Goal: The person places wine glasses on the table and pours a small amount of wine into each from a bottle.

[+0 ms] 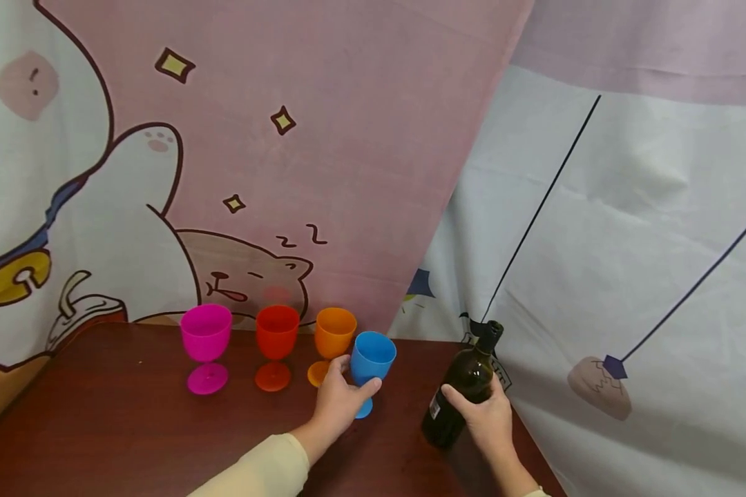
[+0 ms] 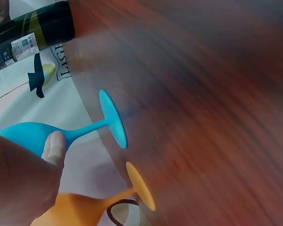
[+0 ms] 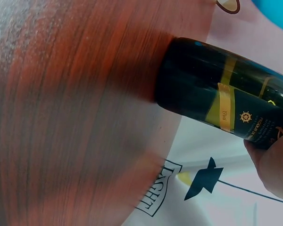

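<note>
My left hand [image 1: 338, 402] grips a blue goblet [image 1: 373, 357] round its bowl, thumb on the near side. In the left wrist view the goblet's round foot [image 2: 113, 119] shows close to the tabletop; whether it touches is hard to tell. To the right, a dark green wine bottle [image 1: 470, 373] is held by my right hand [image 1: 490, 420] round its body, neck up and leaning a little right. Its label [image 3: 247, 115] shows in the right wrist view. Just left of the blue goblet stands an orange goblet [image 1: 334, 333], its stem partly behind my left hand.
A red goblet [image 1: 277, 333] and a magenta goblet [image 1: 206, 335] stand upright further left, in a row with the orange one. The dark brown wooden table [image 1: 130, 428] ends at a printed cloth [image 1: 360, 152] behind and at the right.
</note>
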`<state>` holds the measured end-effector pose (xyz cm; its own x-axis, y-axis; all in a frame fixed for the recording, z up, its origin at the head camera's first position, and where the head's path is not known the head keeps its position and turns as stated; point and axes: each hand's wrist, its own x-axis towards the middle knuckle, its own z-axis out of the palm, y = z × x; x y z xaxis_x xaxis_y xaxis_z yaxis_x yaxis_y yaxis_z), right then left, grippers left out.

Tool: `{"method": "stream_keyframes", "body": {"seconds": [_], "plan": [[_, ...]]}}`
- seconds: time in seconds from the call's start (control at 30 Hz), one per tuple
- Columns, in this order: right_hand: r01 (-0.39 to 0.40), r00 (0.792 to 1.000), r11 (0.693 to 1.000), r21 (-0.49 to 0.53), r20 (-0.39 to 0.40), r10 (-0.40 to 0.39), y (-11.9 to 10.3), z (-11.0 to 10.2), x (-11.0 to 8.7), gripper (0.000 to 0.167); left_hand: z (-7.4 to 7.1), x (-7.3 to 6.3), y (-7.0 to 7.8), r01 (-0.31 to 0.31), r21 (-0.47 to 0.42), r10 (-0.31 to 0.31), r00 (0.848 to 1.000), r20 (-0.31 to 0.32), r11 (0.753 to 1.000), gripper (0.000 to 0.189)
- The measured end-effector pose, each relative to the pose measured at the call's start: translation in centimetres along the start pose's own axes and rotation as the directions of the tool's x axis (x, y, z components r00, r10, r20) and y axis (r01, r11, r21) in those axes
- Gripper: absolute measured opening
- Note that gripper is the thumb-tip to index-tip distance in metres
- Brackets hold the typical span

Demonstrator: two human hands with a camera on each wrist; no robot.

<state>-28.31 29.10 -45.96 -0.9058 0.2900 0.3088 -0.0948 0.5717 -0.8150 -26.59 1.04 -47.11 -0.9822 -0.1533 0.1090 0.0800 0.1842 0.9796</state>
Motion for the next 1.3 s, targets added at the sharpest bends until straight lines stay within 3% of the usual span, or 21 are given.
{"method": "stream_keyframes", "body": {"seconds": [0.17,0.37,0.53,0.67,0.73,0.8,0.93,1.0,1.03,1.1,1.17,1.23,1.3], "plan": [[0.017,1.000,1.000,0.025,0.002,-0.017,-0.2,0.8,0.0,0.076,0.8,0.8,0.5,0.022,-0.106,-0.023,1.000,-0.008,0.994,0.085],[0.040,0.999,0.998,0.039,0.010,-0.041,-0.7,2.0,0.0,0.074,0.9,2.1,0.4,0.052,-0.238,-0.050,0.999,0.016,0.970,0.091],[0.050,0.998,0.997,0.051,0.042,-0.053,-1.1,2.8,-0.2,0.078,0.3,2.3,-0.2,0.058,-0.201,-0.057,0.998,0.014,0.978,0.091],[0.057,0.997,0.996,0.061,0.053,-0.061,-1.2,3.3,0.0,0.077,-1.1,1.1,-0.8,0.043,-0.121,-0.036,0.998,0.058,0.992,0.088],[0.063,0.996,0.996,0.068,0.062,-0.067,-1.2,3.5,0.4,0.077,-2.6,0.0,-1.1,0.023,-0.072,-0.014,0.993,0.117,0.997,0.084],[0.067,0.994,0.995,0.076,0.081,-0.073,-1.2,3.7,0.9,0.078,-4.8,-1.5,-1.4,-0.012,-0.010,0.013,0.979,0.205,1.000,0.078],[0.068,0.990,0.994,0.090,0.117,-0.078,-0.7,4.0,2.5,0.081,-10.6,-4.3,-2.5,-0.126,0.141,0.060,0.916,0.396,0.982,0.068],[0.057,0.989,0.993,0.103,0.130,-0.071,-0.3,3.9,3.6,0.083,-13.7,-5.3,-3.0,-0.189,0.203,0.079,0.889,0.450,0.961,0.065],[0.050,0.988,0.993,0.108,0.137,-0.065,-0.1,3.8,4.2,0.084,-15.2,-5.6,-3.2,-0.212,0.230,0.085,0.883,0.462,0.950,0.064],[0.031,0.987,0.994,0.109,0.154,-0.048,0.3,3.5,5.2,0.089,-18.1,-6.2,-3.6,-0.222,0.291,0.076,0.894,0.441,0.931,0.063],[0.011,0.985,0.994,0.111,0.171,-0.030,0.7,3.2,6.3,0.093,-20.7,-6.6,-4.0,-0.210,0.354,0.069,0.926,0.372,0.912,0.062],[-0.004,0.984,0.995,0.100,0.180,-0.014,1.1,2.8,7.1,0.097,-23.1,-6.9,-4.4,-0.166,0.416,0.048,0.959,0.279,0.894,0.063],[-0.015,0.984,0.996,0.087,0.180,-0.001,1.3,2.4,7.7,0.099,-25.3,-7.1,-4.8,-0.104,0.475,0.015,0.982,0.187,0.874,0.066]]}}
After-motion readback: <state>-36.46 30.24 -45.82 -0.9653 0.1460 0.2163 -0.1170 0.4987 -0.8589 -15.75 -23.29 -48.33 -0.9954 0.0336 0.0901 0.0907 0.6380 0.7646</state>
